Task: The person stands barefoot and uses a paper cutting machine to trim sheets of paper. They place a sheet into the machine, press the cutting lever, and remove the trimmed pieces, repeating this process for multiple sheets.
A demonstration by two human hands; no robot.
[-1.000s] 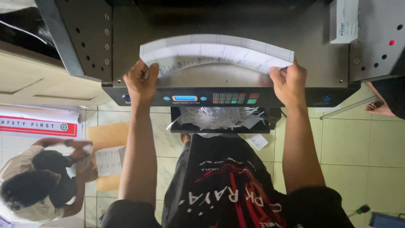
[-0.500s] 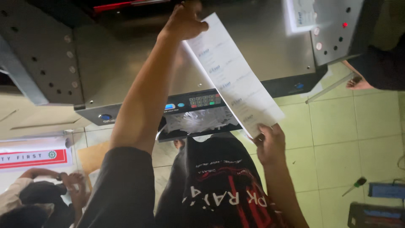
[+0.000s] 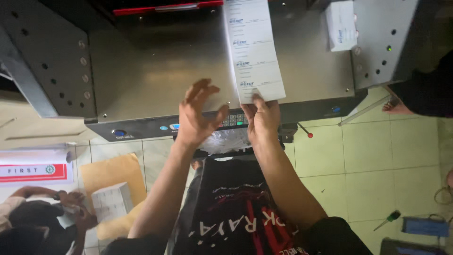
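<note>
On the grey metal tabletop of a paper-cutting machine, a tall stack of white printed sheets lay lengthwise, its far end running out of the frame at the top near a red bar. Right hand sat at the near short edge of the stack; fingertips rested on the bottom corner region of the top sheet, pressing down rather than wrapping round it, so this grip was flat on the paper and not closed about it. Stack extended away from that hand, directly beyond the fingertips. Left hand was just to the left of the stack, fingers spread wide and apart, palm raised over the tabletop edge; whether it touched the metal could not be told, and it held nothing. Near edge of the stack lay between the two hands but closer to the right one. Below the hands ran the machine's dark front panel with a blue button and a small keypad, partly covered by the wrists. Pile of white paper trimmings lay under the panel. Small white box stood on the tabletop well to the right of the stack. On the tiled floor: a screwdriver with a green handle at right, a brown sheet with a white packet at left, where another person crouched.
</note>
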